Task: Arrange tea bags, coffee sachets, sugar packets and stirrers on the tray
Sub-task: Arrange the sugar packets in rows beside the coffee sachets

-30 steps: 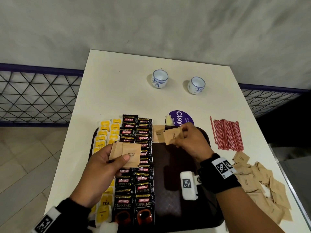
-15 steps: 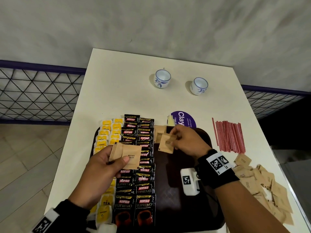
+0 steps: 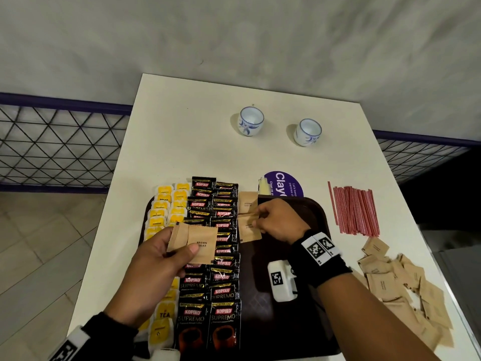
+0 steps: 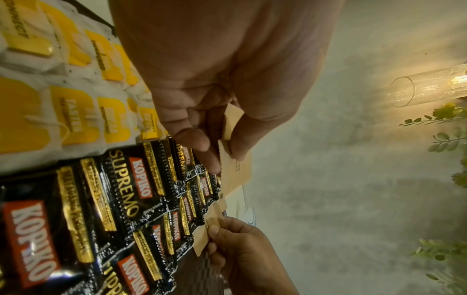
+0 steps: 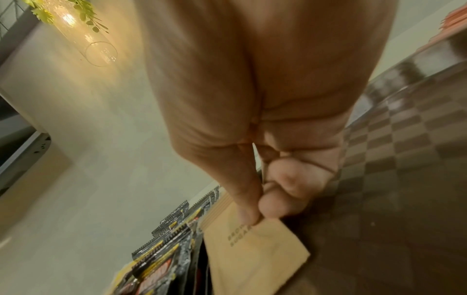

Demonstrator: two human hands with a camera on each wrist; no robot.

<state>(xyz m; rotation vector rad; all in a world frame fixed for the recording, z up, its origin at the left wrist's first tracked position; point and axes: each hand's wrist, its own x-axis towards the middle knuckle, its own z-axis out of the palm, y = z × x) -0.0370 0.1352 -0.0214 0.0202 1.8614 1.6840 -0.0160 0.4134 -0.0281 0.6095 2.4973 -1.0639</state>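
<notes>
A dark brown tray holds two columns of yellow tea bags and two columns of black Kopiko coffee sachets. One brown sugar packet lies at the tray's far edge beside the sachets. My right hand pinches a second brown sugar packet just below it, low on the tray floor. My left hand holds a small stack of brown sugar packets above the coffee sachets. Red stirrers lie on the table right of the tray.
A loose heap of brown sugar packets lies on the white table at the right, near its edge. Two blue-and-white cups stand at the back. A purple round sticker shows behind the tray. A black mesh railing runs at left.
My right hand has brought its sugar packet down and toward me, from above the first packet to just below it on the tray. The left hand has stayed put with its stack.
</notes>
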